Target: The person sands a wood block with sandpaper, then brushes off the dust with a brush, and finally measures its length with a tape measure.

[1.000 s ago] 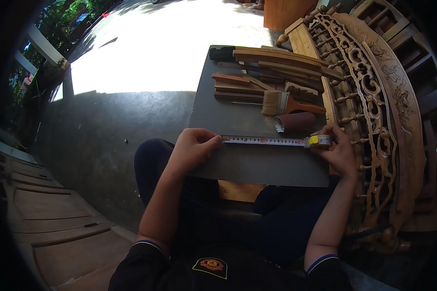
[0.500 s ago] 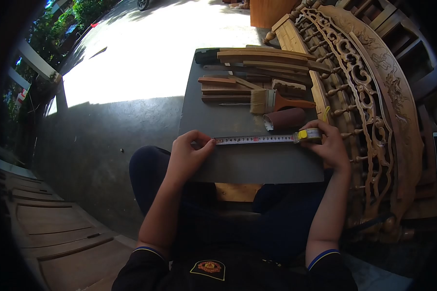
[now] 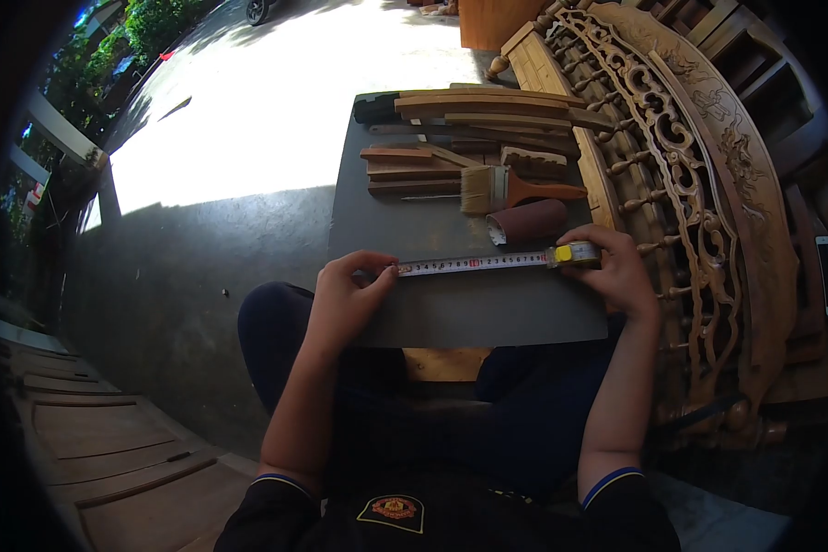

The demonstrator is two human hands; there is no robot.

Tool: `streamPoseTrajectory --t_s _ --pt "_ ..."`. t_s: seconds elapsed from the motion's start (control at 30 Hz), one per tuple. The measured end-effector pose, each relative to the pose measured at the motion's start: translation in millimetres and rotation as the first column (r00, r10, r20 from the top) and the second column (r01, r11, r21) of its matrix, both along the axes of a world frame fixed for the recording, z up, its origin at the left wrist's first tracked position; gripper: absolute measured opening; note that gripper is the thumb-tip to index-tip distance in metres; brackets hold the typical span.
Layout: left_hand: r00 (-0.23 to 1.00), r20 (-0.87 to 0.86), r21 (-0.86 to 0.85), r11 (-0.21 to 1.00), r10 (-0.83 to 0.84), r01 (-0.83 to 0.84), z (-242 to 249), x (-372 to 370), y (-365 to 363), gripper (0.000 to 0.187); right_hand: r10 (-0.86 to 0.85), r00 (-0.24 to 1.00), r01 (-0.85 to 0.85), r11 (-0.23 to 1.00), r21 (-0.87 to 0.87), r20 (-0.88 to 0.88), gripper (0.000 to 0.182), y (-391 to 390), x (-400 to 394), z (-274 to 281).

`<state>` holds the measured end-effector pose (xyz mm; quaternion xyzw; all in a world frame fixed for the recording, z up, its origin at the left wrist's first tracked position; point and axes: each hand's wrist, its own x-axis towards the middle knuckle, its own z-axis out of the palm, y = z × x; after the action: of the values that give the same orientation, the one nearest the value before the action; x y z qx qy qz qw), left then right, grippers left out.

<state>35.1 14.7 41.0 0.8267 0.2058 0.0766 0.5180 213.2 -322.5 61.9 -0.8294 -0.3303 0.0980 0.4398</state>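
Observation:
A tape measure (image 3: pixel 577 254) with a yellow and clear case is gripped in my right hand (image 3: pixel 627 271). Its white blade (image 3: pixel 474 264) stretches leftward over the grey board (image 3: pixel 469 317). Between thumb and fingers, my left hand (image 3: pixel 345 293) pinches the blade's end. Just beyond the blade lies a rolled piece of brownish sandpaper (image 3: pixel 529 222), closest to my right hand. Behind that roll rests a paintbrush (image 3: pixel 515 189) with pale bristles and an orange-brown handle.
Wooden strips (image 3: pixel 488 106) and several tools lie along the board's far side. Carved openwork furniture (image 3: pixel 681 138) stands close on the right, with a phone (image 3: pixel 826 276) beyond it. Wooden panels (image 3: pixel 101 428) are at lower left. Sunlit concrete (image 3: pixel 276 101) spreads out ahead.
The whole view has shifted slightly, so the board and objects appear a little further left. Both hands keep their grip, and the blade stays drawn out by about the same length.

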Motion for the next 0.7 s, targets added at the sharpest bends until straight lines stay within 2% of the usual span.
streamPoseTrajectory --t_s 0.3,0.33,0.4,0.5,0.53,0.6,0.63,0.7 --pt "1.000 -0.015 0.005 1.000 0.009 -0.009 -2 1 0 0.023 0.013 1.000 -0.013 1.000 -0.016 -0.017 0.042 -1 -1 2" --pt "0.999 0.053 0.016 1.000 0.000 -0.001 -3 1 -1 0.023 0.016 1.000 -0.016 1.000 -0.020 -0.013 0.042 -1 -1 2" --pt "0.983 0.185 0.035 0.999 -0.017 0.011 -3 1 -3 0.023 0.018 0.999 -0.013 0.994 0.104 -0.043 0.042 -4 -1 3" --pt "0.912 0.404 -0.105 0.994 0.065 -0.024 13 -2 -18 0.025 0.026 1.000 -0.027 0.980 0.197 0.007 0.043 -4 -7 14" --pt "0.908 0.412 -0.111 0.994 0.070 -0.026 12 -3 -19 0.025 0.030 0.999 -0.038 0.977 0.211 0.041 0.044 -2 -11 20" --pt "0.899 0.430 -0.121 0.992 0.082 -0.032 9 -2 -17 0.025 0.055 0.998 -0.052 0.961 0.273 -0.005 0.044 -1 -16 22" --pt "0.914 0.406 0.026 1.000 -0.008 -0.003 9 -1 -15 0.025 0.071 0.997 -0.060 0.951 0.304 -0.026 0.045 0 -17 22" --pt "0.933 0.319 0.312 0.948 -0.170 0.066 8 1 -8 0.026 0.076 0.997 -0.077 0.970 0.230 0.013 0.045 2 -16 21"
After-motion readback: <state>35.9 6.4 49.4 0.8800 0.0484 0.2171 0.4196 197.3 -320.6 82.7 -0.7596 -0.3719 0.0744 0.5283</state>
